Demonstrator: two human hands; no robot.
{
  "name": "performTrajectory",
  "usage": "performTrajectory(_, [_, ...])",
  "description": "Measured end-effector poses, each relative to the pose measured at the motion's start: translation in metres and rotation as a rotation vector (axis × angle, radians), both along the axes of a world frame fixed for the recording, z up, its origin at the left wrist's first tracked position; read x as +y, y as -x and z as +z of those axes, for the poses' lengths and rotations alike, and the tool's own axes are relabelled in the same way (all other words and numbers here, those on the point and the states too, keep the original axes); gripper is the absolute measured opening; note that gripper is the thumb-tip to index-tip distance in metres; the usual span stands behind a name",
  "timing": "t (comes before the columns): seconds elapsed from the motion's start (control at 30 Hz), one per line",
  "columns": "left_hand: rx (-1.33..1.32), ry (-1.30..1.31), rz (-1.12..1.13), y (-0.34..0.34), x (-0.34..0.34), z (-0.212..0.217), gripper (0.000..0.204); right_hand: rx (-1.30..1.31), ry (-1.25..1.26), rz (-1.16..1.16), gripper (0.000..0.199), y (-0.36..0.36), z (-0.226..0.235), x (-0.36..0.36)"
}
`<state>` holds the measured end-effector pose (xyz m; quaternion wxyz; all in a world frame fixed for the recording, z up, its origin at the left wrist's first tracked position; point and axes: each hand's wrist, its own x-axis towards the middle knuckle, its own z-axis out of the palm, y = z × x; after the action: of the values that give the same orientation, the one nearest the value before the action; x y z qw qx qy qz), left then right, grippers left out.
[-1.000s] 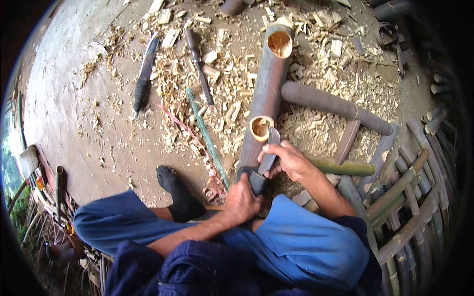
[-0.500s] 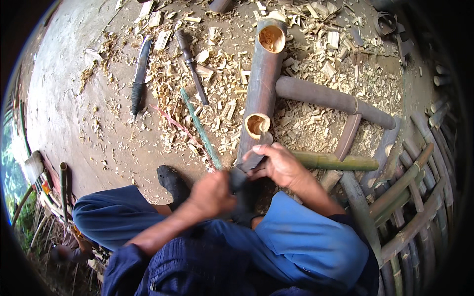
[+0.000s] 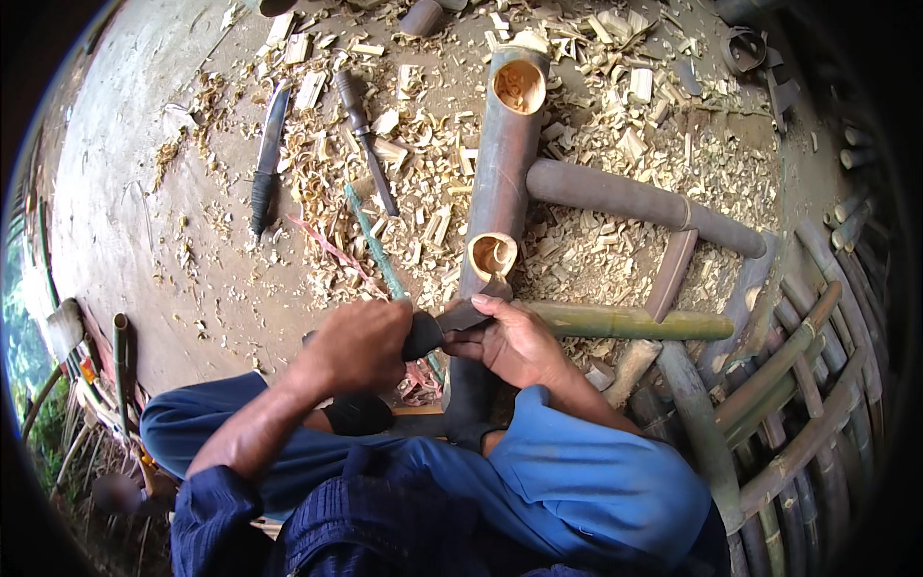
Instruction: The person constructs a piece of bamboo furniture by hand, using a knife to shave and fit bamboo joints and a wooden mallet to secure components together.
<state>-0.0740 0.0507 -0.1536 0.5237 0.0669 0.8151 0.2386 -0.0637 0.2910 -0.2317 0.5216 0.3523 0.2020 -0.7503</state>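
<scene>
My left hand (image 3: 358, 348) is closed round the black handle (image 3: 423, 337) of a knife. The knife's short, broad dark blade (image 3: 471, 313) points up and right. Its tip meets the near rim of a round hole (image 3: 492, 255) in a thick brown bamboo tube (image 3: 500, 163). With thumb on top and fingers below, my right hand (image 3: 519, 338) grips the blade close to the tube. A second, larger hole (image 3: 519, 87) opens near the tube's far end, with curled shavings inside. A thinner bamboo pole (image 3: 615, 190) joins the tube's right side.
Wood shavings and chips (image 3: 423, 144) cover the ground. A black-handled knife (image 3: 269, 159) and a wooden-handled chisel (image 3: 363, 139) lie at far left, near a greenish stick (image 3: 375, 240). A green bamboo pole (image 3: 635, 321) lies at right. Beyond it, bamboo poles (image 3: 808, 452) are piled.
My left hand, blurred before, has moved up and left with the knife handle. The blade now lies flatter in my right hand. The bamboo tube sits slightly further left.
</scene>
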Motion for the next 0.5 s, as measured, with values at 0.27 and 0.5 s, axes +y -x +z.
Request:
performTrajectory(0.27, [-0.103, -0.129, 0.927, -0.095, 0.137, -0.032, 0.073, 0.324, -0.411, 0.712, 0.031, 0.049, -0.01, 0.034])
performTrajectory(0.5, [-0.289, -0.165, 1.062, -0.122, 0.065, -0.04, 0.056, 0.299, -0.459, 0.638, 0.025, 0.032, 0.01, -0.02])
